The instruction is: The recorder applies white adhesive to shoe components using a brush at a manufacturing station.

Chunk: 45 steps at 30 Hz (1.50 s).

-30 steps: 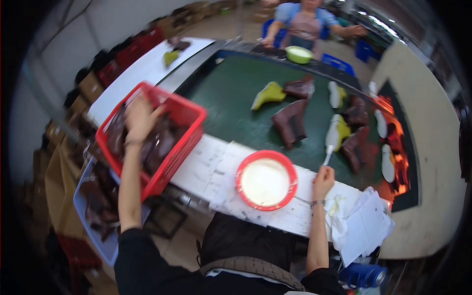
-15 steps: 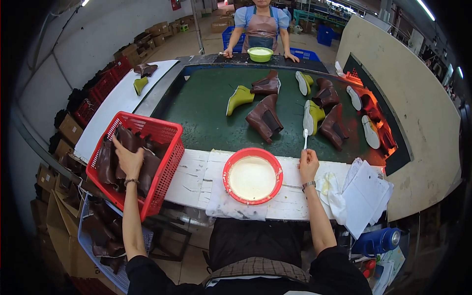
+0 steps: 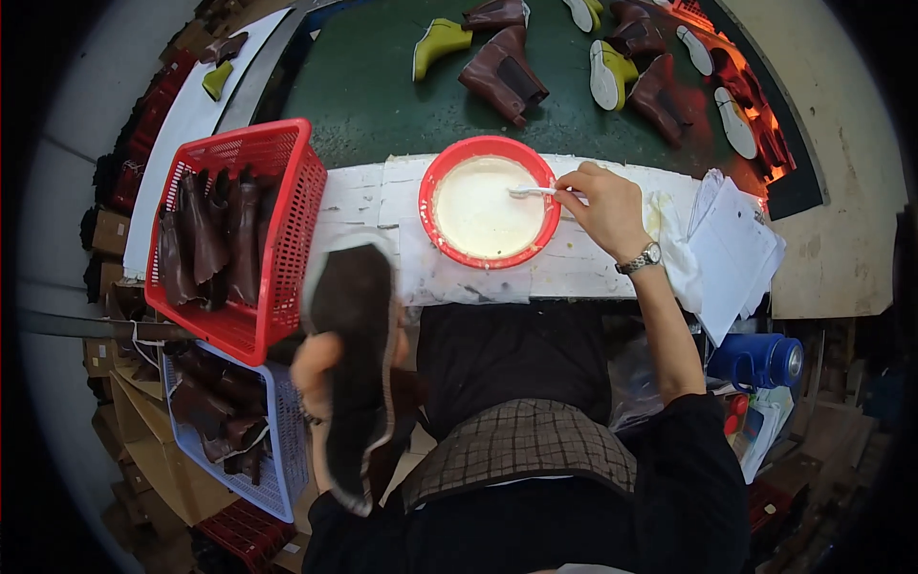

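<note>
My left hand (image 3: 316, 368), blurred by motion, grips a brown boot (image 3: 356, 316) left of my lap, its dark underside with a pale edge turned up. Some of its fingers are hidden behind the boot. My right hand (image 3: 608, 206) pinches a thin white brush (image 3: 537, 190), whose head lies over the cream-coloured liquid (image 3: 478, 210) in a red bowl (image 3: 427, 215). The bowl stands on the white bench top before me. Left of it, a red basket (image 3: 314, 187) holds several brown boot uppers (image 3: 206, 225).
Brown and yellow-green boots (image 3: 502, 77) lie on a green conveyor (image 3: 359, 81); some sit in an orange-lit opening (image 3: 765, 134) at right. A blue crate (image 3: 287, 450) with more uppers stands low at left. Papers (image 3: 736, 249), a cloth (image 3: 674, 253) and a blue bottle (image 3: 755, 361) are at right.
My view has tilted down. My left hand has left the red basket and now holds a boot near my lap. My right hand has brought the brush over the bowl.
</note>
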Motion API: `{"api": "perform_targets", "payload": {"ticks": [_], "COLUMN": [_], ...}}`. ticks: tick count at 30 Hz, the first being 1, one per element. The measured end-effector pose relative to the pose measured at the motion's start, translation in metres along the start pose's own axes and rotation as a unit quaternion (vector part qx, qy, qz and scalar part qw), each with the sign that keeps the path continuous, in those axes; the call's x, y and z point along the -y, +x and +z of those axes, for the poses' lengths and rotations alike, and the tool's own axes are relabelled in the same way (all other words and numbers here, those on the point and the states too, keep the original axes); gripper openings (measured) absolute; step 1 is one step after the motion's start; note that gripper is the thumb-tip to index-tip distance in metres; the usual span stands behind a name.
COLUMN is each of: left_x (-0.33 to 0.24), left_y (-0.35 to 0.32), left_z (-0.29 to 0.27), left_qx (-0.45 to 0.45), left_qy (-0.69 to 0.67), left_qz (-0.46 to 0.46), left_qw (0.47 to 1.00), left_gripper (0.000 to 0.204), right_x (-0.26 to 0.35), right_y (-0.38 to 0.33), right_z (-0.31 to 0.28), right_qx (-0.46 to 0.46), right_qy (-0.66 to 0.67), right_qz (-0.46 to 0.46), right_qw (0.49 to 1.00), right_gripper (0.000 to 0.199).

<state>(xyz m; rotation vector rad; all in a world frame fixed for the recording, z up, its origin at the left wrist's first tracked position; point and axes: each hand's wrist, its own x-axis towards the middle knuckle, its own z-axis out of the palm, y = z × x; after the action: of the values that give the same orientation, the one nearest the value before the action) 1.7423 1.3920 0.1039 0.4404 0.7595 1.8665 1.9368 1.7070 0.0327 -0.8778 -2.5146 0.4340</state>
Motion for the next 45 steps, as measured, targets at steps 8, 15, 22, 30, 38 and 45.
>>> {"api": "perform_targets", "payload": {"ticks": [8,15,22,30,38,45], "left_x": [-0.007,-0.011,-0.024,-0.031,-0.028,0.009], "left_y": [0.056,0.085,0.090,0.110,0.156,0.064], "left_z": [-0.021,-0.003,0.003,-0.016,-0.123,-0.135], "left_qx": [-0.012,0.082,-0.002,-0.092,-0.139,-0.069], "left_qy": [0.414,0.429,0.456,0.472,0.707,0.826], "left_qz": [-0.149,-0.258,-0.098,0.105,0.290,-0.007], "left_qw": [0.898,0.862,0.885,0.871,0.630,0.560], "left_gripper": [0.037,0.035,0.025,0.023,0.076,0.161], "right_x": [0.009,0.045,0.044,0.051,0.019,0.019], "right_y": [-0.005,0.018,0.012,0.001,0.004,-0.006], "right_z": [-0.012,-0.039,-0.025,-0.006,0.008,0.001], "right_qx": [-0.021,-0.023,-0.050,-0.052,0.023,-0.019], "right_qy": [0.027,0.220,0.202,0.284,-0.099,-0.087], "right_qz": [-0.015,-0.219,-0.203,-0.142,-0.051,-0.050], "right_qw": [0.999,0.950,0.957,0.947,0.994,0.995], "right_gripper": [0.021,0.014,0.016,0.015,0.015,0.013]}}
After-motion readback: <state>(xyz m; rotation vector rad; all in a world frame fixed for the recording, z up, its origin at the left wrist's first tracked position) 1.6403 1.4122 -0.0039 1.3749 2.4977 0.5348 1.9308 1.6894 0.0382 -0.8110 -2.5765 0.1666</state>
